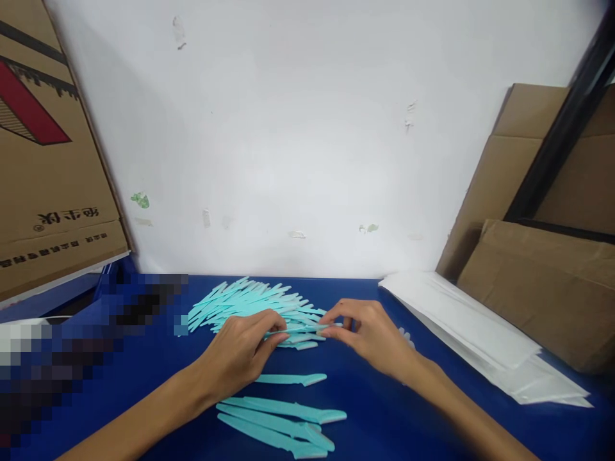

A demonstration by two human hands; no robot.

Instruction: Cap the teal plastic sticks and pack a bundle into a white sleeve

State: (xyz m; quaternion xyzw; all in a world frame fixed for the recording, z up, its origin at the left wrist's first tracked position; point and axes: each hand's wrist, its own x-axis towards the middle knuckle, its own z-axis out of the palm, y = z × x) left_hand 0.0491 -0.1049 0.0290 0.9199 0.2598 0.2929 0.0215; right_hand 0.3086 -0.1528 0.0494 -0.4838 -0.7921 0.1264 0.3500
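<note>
My left hand (254, 339) pinches the handle end of a turquoise eyebrow razor (302, 329), held level above the blue table. The fingertips of my right hand (368, 330) close on the blade end of the same razor. Behind both hands spreads a heap of similar turquoise razors (240, 304), some with whitish ends. Nearer to me lies a single razor (293, 380), partly hidden by my left hand. Below it, several more razors (278, 426) lie loosely side by side, blade ends to the right.
Small clear pieces (407, 336) lie partly behind my right wrist. White sheets or bags (471, 326) are stacked on the right of the blue table (384, 416). Cardboard boxes stand at the left (57, 166) and right (542, 288), with a white wall (298, 141) behind. The left edge is pixelated.
</note>
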